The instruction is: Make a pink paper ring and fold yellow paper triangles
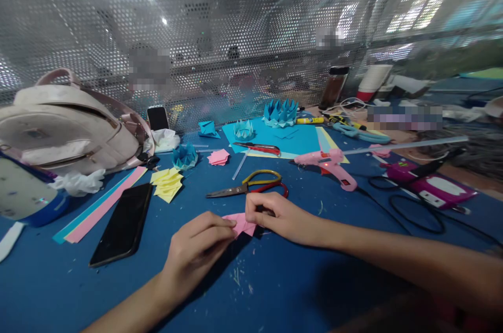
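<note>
A small piece of folded pink paper [244, 225] lies between my two hands, just above the blue tabletop. My left hand [200, 241] pinches its left side, thumb and fingers together. On the paper's right side, my right hand [273, 215] is closed with curled fingers, which partly cover it. Scissors [245, 187] with yellow and red handles lie right behind my hands. Farther back are a stack of folded pink pieces [218, 157], a blue paper crown shape [184, 157] and a pile of folded yellow pieces [167, 184].
A pink glue gun [332, 165] with a long glue stick lies at right, its black cord running toward a purple power strip [432, 183]. A black phone [122, 224], paper strips [104, 202] and a pale backpack [66, 128] are at left. Blue sheets [251, 136] lie behind.
</note>
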Demonstrator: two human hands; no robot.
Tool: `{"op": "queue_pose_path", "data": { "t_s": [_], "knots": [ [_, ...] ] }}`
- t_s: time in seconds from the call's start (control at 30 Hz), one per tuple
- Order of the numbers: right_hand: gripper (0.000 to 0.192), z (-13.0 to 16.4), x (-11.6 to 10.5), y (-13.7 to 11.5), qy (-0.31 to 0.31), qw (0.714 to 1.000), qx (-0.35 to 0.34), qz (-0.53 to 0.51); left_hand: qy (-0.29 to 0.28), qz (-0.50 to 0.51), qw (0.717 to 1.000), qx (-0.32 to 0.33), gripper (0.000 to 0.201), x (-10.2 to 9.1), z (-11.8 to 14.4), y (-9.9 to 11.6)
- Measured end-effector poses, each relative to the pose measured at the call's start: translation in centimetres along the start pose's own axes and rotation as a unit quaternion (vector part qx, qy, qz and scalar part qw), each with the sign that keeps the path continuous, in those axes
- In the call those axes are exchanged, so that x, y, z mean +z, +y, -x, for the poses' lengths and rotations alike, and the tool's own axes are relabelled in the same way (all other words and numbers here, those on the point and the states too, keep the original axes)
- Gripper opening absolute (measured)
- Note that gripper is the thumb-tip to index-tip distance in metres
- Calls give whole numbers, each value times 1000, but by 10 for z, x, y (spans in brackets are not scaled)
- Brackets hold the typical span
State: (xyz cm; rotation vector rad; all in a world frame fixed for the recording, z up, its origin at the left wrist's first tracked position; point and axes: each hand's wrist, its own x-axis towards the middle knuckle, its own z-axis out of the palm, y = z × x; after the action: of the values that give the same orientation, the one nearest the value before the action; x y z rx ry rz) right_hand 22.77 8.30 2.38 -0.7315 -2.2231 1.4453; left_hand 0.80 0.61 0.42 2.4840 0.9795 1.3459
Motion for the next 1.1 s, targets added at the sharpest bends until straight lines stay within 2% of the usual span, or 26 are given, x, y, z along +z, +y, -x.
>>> {"op": "queue_pose_path", "data": {
  "t_s": [0.93, 1.1],
  "knots": [
    [45, -2, 0, 3, 8, 1000, -10, -2, 5, 25, 1000, -18, 12, -1, -1, 0],
    [43, -4, -3, 3, 26, 998, -54, 32, 25, 37, 998, -42, 11, -2, -2, 0]
  ]
}}
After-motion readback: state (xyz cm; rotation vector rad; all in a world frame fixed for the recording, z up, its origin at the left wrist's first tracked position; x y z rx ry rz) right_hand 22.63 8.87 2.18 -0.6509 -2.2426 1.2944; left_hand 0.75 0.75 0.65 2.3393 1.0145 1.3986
